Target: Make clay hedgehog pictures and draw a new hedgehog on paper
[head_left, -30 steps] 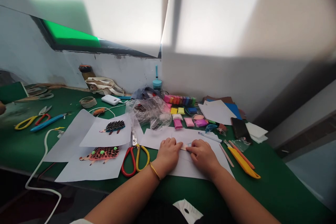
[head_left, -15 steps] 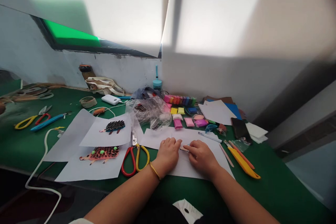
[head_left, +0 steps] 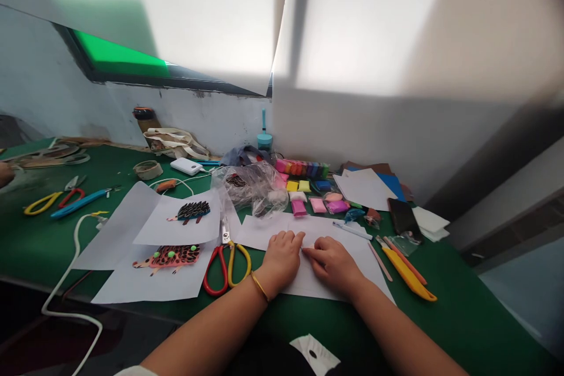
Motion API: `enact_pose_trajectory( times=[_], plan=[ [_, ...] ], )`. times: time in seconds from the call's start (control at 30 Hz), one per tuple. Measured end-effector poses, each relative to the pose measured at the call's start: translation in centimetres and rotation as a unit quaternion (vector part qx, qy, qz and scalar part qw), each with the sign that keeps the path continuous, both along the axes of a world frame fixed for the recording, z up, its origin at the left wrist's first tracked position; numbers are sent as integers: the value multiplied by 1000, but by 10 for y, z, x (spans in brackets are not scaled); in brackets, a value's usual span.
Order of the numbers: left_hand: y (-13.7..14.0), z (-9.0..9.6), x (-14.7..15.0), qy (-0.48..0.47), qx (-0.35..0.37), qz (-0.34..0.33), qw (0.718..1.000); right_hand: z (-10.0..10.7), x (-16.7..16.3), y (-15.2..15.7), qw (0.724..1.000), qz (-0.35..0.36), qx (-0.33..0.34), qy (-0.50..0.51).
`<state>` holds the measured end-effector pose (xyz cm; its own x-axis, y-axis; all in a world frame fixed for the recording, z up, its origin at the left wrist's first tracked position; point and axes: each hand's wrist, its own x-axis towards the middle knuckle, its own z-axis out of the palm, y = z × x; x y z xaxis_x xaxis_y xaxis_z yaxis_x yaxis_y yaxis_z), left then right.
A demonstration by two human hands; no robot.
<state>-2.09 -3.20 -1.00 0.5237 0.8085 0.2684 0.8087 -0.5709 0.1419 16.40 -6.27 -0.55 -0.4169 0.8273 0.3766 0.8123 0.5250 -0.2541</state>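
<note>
My left hand (head_left: 282, 257) lies on a white sheet of paper (head_left: 304, 286), its fingers flat and pointing away from me. My right hand (head_left: 333, 263) rests on the same sheet with its fingers curled and the index fingertip near my left thumb. A small pale piece (head_left: 310, 246) shows in part at that fingertip; the fingers hide most of it. Scissors (head_left: 227, 258) with one red and one yellow handle lie left of my left hand. A pen (head_left: 352, 230) lies on the paper beyond my right hand.
Paper sheets with a black hedgehog (head_left: 194, 211) and a pink hedgehog (head_left: 171, 257) lie at left. Small clay packets (head_left: 298, 207) stand behind the paper. A yellow cutter (head_left: 409, 275) lies at right, pliers (head_left: 79, 204) at far left. Another person's hand (head_left: 5, 174) shows at the left edge.
My right hand has shifted slightly left, and its fingers have drawn in closer to my left thumb, covering more of the small piece. My left hand stays in place.
</note>
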Motion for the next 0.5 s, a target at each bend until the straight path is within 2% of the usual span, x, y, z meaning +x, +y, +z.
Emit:
enact_pose_trajectory(
  times=[0.37,0.5],
  plan=[
    [-1,0,0,2,-1,0,1000,-1,-4,0,1000,-8,4,-18],
    [-1,-1,0,2,-1,2,1000,-2,-3,2,1000,-10,1,8]
  ],
)
